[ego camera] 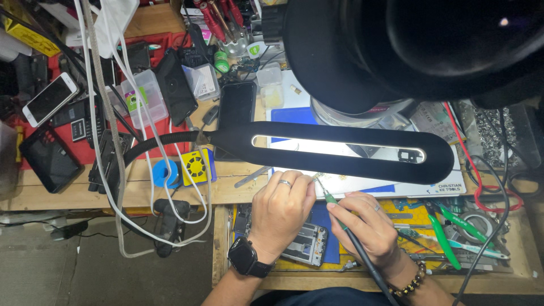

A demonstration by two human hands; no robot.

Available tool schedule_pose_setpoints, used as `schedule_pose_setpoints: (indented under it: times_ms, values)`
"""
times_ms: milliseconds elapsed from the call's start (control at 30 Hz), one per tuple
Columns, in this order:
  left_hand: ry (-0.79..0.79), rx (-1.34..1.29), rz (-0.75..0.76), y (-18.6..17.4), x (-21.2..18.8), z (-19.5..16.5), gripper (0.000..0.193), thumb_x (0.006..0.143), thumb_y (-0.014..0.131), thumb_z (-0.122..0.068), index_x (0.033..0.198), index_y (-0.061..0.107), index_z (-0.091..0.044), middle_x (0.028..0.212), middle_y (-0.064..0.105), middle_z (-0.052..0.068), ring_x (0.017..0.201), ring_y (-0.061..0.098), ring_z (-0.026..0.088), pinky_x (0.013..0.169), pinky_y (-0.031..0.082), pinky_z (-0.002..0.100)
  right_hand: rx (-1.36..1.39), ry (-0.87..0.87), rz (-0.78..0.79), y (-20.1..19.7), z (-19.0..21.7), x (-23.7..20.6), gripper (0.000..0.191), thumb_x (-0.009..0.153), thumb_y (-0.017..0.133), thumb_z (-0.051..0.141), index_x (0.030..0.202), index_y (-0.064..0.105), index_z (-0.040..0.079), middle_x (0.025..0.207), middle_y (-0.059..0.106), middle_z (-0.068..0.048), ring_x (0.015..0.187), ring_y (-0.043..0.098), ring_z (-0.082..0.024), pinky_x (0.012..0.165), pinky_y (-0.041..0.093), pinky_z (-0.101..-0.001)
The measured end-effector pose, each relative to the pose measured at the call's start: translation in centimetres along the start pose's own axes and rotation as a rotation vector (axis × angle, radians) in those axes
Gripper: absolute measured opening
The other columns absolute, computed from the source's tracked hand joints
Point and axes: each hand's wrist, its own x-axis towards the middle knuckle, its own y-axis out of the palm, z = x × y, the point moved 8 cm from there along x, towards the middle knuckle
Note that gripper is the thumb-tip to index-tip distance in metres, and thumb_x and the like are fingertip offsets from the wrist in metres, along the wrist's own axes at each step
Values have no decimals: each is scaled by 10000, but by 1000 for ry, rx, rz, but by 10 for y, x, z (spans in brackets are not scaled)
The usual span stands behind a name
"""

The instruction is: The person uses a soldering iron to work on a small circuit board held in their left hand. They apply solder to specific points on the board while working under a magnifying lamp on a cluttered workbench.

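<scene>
My right hand point(365, 226) grips a thin pen-like tool with a green collar point(331, 199) and a black cord running back past my beaded bracelet. Its metal tip points up-left toward a small part on the work mat point(362, 184), just under the black lamp arm point(340, 148). My left hand point(281, 208), with a ring and a black wristwatch, is curled with its fingertips pressed beside the tool tip; what it pins there is hidden. A dismantled phone frame point(309, 245) lies below my left wrist.
A large black microscope head point(408, 45) fills the top right. Green-handled pliers point(445, 235) and tweezers lie in the open drawer at right. Phones point(50, 97), plastic boxes point(141, 93), white cables point(122, 187) and a cup of screwdrivers point(226, 25) crowd the left and back.
</scene>
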Motion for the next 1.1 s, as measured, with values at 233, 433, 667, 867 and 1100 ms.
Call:
schedule_pose_setpoints:
  times_ms: [233, 433, 667, 867, 1100]
  values:
    - [-4, 3, -3, 1, -1, 0, 94, 883, 746, -121, 931, 690, -63, 898, 677, 54, 815, 665, 239, 654, 553, 355, -2, 18, 10, 0, -4, -1, 355, 713, 799, -84, 1055, 710, -50, 937, 652, -147, 883, 697, -317, 799, 577, -407]
    - [-3, 4, -5, 0, -1, 0, 99, 877, 750, -121, 932, 689, -64, 895, 670, 56, 816, 661, 244, 659, 550, 359, 3, 10, 6, 0, -3, -2, 340, 715, 798, -84, 1042, 708, -52, 926, 648, -146, 875, 695, -313, 798, 578, -412]
    - [-3, -5, -6, -1, -1, -1, 91, 870, 749, -111, 916, 683, -69, 896, 670, 51, 818, 661, 243, 662, 550, 361, 14, 14, 19, 0, -3, -1, 325, 715, 805, -73, 1025, 711, -48, 911, 651, -140, 868, 689, -313, 803, 577, -417]
    - [1, -4, -9, 0, 0, -1, 84, 872, 746, -108, 911, 683, -69, 902, 674, 49, 820, 663, 239, 660, 551, 358, 12, 1, 12, -1, -3, -2, 325, 704, 801, -69, 1014, 709, -38, 912, 647, -141, 876, 687, -323, 820, 577, -429]
    - [1, -3, 0, 0, 1, -1, 95, 876, 742, -117, 932, 688, -62, 910, 672, 57, 828, 663, 245, 664, 550, 364, -1, 22, 12, -1, -5, -1, 354, 713, 797, -86, 1053, 710, -45, 937, 656, -146, 891, 698, -320, 802, 576, -410]
